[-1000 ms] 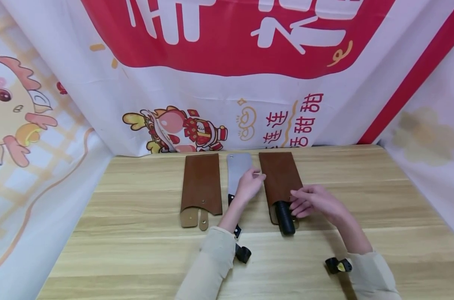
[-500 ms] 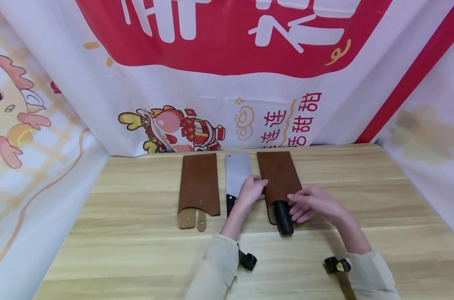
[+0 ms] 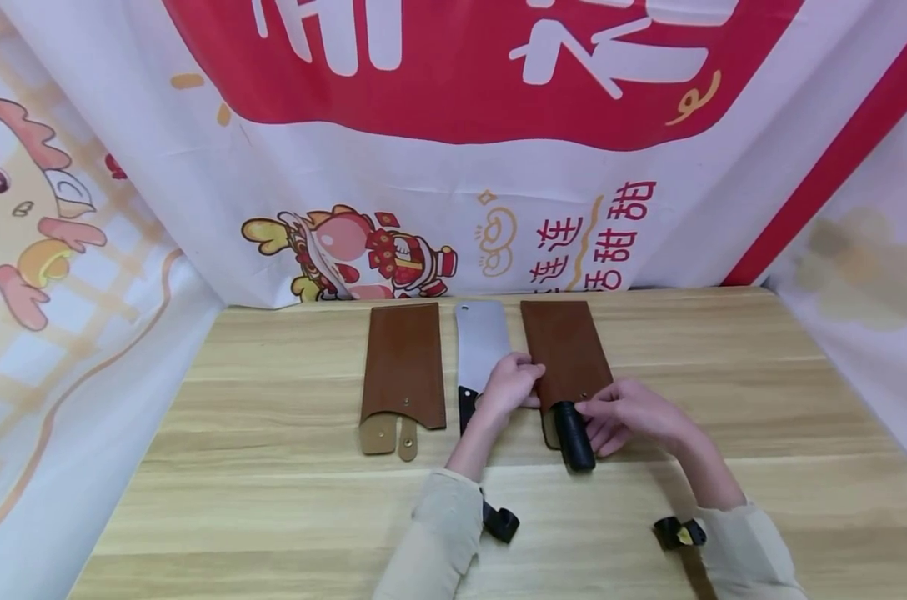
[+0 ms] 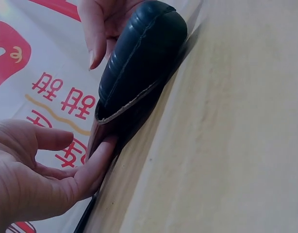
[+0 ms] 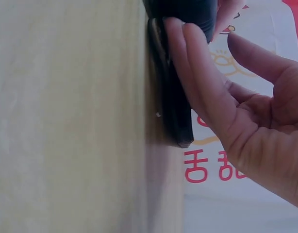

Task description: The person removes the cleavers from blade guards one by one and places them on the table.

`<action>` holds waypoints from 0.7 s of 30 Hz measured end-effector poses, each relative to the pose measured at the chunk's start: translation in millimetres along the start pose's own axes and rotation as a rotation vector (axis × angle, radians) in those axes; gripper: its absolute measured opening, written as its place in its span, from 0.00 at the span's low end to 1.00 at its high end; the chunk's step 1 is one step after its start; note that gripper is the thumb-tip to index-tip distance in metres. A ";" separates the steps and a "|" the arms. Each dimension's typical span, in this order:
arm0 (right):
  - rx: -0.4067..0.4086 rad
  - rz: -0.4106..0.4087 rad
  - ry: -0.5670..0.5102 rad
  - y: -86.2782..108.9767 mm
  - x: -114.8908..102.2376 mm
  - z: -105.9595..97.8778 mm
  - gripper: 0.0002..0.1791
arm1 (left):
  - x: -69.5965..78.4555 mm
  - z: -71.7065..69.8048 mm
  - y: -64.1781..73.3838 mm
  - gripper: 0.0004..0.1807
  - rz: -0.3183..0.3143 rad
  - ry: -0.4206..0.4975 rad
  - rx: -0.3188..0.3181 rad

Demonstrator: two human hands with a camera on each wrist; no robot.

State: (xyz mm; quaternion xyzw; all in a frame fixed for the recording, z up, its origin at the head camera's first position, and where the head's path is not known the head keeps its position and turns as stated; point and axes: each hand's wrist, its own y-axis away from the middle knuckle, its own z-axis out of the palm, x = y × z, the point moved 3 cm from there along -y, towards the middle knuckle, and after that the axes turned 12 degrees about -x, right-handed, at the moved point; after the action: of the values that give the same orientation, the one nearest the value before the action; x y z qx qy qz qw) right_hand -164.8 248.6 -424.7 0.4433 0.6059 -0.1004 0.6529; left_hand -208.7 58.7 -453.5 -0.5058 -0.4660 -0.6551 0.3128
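A brown leather knife sheath [image 3: 566, 342] lies on the wooden table in the head view, with the black handle [image 3: 575, 437] of a knife sticking out of its near end. The blade is hidden inside. At its left edge, my left hand [image 3: 509, 386] touches the sheath; in the left wrist view, fingers [image 4: 94, 167] are against its side and the thumb stands apart. My right hand [image 3: 633, 412] is at the handle's right side. Two straight fingers [image 5: 200, 63] reach the sheath mouth beside the handle in the right wrist view, thumb apart.
Left of the sheath lies a bare cleaver [image 3: 482, 333], its black handle partly behind my left forearm. Farther left is a second brown sheath [image 3: 404, 358] with its flap and strap unfastened. A printed cloth [image 3: 423, 175] hangs along the table's back edge.
My left hand has moved from over the cleaver toward the near right, reaching the sheath's left edge. My right hand stays beside the handle, shifting slightly. The view also shifts a little.
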 end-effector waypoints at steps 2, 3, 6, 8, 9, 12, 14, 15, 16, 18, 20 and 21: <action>-0.013 0.005 -0.001 -0.3 1.9 -0.2 0.19 | -0.5 1.8 0.2 0.26 0.002 -0.013 0.000; -0.018 0.007 0.000 -0.5 2.8 -0.3 0.19 | -0.4 2.6 0.7 0.26 0.001 -0.015 0.000; -0.029 0.015 0.001 -1.5 5.3 -1.1 0.17 | 0.5 4.0 1.6 0.27 -0.001 -0.032 0.005; -0.032 0.011 0.005 -1.9 5.7 -0.8 0.17 | 1.5 4.5 2.7 0.27 -0.004 -0.038 0.007; -0.031 0.010 0.007 -1.9 5.7 -0.4 0.17 | 1.4 4.5 2.7 0.28 -0.005 -0.040 0.007; -0.025 0.008 0.021 -2.0 4.1 3.0 0.17 | 1.3 5.3 2.5 0.28 -0.010 -0.054 0.010; -0.012 0.017 0.042 -2.5 3.2 5.6 0.17 | 1.2 5.9 2.1 0.29 -0.015 -0.064 0.013; 0.000 0.027 0.056 -2.9 2.8 6.8 0.16 | 1.5 6.3 2.2 0.29 -0.018 -0.068 0.015; 0.010 0.037 0.072 -3.6 2.1 8.2 0.16 | 1.8 6.6 2.3 0.29 -0.020 -0.070 0.018; 0.033 0.055 0.100 -4.8 0.4 10.9 0.15 | 2.4 7.1 2.7 0.29 -0.020 -0.071 0.019; 0.063 0.075 0.124 -5.6 -1.6 13.4 0.15 | 3.1 7.5 3.2 0.28 -0.024 -0.064 0.020; 0.078 0.082 0.135 -5.8 -2.7 14.6 0.16 | 3.3 7.7 3.4 0.28 -0.027 -0.057 0.019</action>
State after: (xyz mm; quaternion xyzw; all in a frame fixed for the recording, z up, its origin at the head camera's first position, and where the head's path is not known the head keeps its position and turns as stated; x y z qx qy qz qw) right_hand -159.0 233.9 -426.8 0.4984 0.6257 -0.0670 0.5964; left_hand -203.9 64.7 -448.9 -0.5151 -0.4876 -0.6401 0.2951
